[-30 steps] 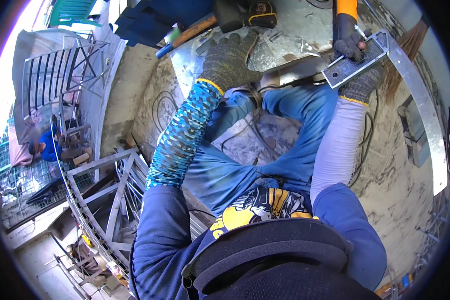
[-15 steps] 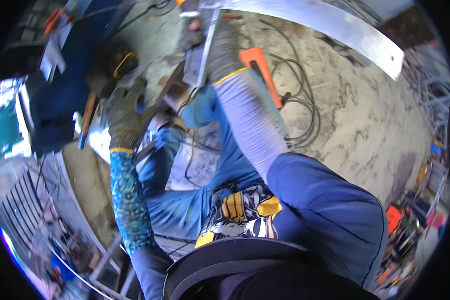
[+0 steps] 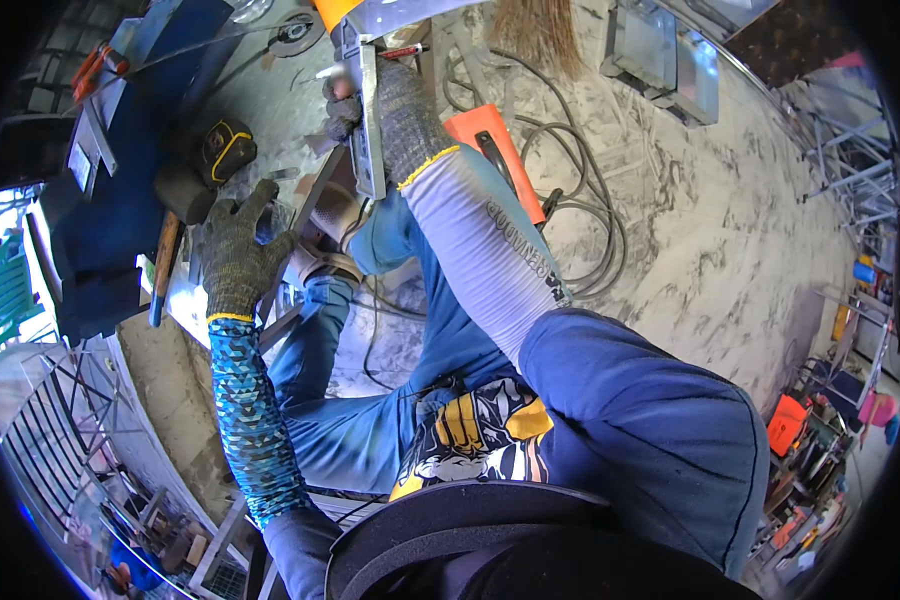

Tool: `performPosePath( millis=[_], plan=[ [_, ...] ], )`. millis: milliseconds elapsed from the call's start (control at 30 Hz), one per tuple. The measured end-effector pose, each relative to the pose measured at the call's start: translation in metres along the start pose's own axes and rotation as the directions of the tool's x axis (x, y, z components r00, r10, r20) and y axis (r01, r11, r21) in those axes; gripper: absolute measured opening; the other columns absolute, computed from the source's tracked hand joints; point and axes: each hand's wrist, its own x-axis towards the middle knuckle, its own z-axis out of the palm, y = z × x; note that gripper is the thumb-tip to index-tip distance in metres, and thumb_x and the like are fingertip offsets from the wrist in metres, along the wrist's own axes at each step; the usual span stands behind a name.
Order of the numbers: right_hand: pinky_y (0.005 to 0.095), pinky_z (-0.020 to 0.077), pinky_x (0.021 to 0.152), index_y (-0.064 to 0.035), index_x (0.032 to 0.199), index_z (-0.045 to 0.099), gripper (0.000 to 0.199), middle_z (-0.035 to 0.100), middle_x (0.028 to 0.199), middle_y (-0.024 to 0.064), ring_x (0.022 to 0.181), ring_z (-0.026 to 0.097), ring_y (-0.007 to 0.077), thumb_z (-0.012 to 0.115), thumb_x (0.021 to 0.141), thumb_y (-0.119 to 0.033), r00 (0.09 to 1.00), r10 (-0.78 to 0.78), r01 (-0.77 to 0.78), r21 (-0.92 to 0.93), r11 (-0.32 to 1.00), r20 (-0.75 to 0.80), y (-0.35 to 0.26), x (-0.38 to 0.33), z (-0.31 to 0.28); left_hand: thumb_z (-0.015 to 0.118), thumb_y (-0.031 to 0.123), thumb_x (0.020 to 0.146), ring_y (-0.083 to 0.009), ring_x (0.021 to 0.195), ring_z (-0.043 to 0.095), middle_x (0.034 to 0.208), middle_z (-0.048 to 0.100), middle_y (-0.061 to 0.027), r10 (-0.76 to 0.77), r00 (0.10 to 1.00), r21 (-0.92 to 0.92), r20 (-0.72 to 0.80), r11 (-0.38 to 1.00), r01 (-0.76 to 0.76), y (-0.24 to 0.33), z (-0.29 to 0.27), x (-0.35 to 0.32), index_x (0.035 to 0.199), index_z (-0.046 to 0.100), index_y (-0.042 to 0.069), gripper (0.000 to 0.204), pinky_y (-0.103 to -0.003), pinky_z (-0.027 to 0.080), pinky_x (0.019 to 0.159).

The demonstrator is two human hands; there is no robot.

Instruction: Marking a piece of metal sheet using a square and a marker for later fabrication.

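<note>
My right hand (image 3: 410, 110), in a dark knit glove, is wrapped round a narrow silver metal bar (image 3: 371, 145) ahead of my knees. Beyond it, a broad silver blade (image 3: 410, 14) with a yellow-orange end piece (image 3: 336, 10) is cut off by the top edge; whether it joins the bar I cannot tell. My left hand (image 3: 240, 250), gloved alike, has its fingers spread and holds nothing. Just left of it lies a mallet with a wooden handle (image 3: 166, 255). A black-and-yellow tape measure (image 3: 227, 152) sits beyond its fingertips.
An orange tool (image 3: 505, 165) with a dark slot lies right of my right wrist, beside a coiled cable (image 3: 610, 215). A blue steel piece (image 3: 120, 215) stands at left. A broom (image 3: 538, 35) and metal boxes (image 3: 660, 65) are far ahead. Clutter lines the right side.
The long silver blade that stretched across the upper right has swung up, mostly out of view, uncovering the broom and boxes. My right hand has moved slightly left with the bar; my left hand stays spread.
</note>
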Motion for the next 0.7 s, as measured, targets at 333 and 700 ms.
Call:
performPosePath(
  millis=[333,700],
  plan=[
    [0.0331,0.0442,0.052,-0.0058,0.099,0.06,0.02,0.061,0.072,0.0107,0.058,0.056,0.0213,0.056,0.098,-0.026,0.936,-0.117,0.004,0.322,0.947,0.333,0.006,-0.008,-0.013,0.085,0.04,0.067,-0.0415,0.121,0.055,0.128,0.059,-0.0211,0.036,0.999,0.079,-0.003,0.996,-0.036,0.005,-0.002,-0.005,0.146,0.049,0.026,0.088,-0.054,0.042,0.103],
    [0.0328,0.0441,0.057,-0.0059,0.099,0.06,0.019,0.06,0.075,0.0096,0.062,0.056,0.0199,0.058,0.095,-0.024,0.841,-0.259,-0.021,0.507,0.862,0.476,0.029,0.003,-0.026,0.083,0.04,0.07,-0.0409,0.13,0.049,0.138,0.053,-0.0213,-0.066,0.996,0.093,0.052,0.994,0.061,0.006,0.003,0.002,0.152,0.04,0.027,0.093,-0.056,0.034,0.11]
  ],
)
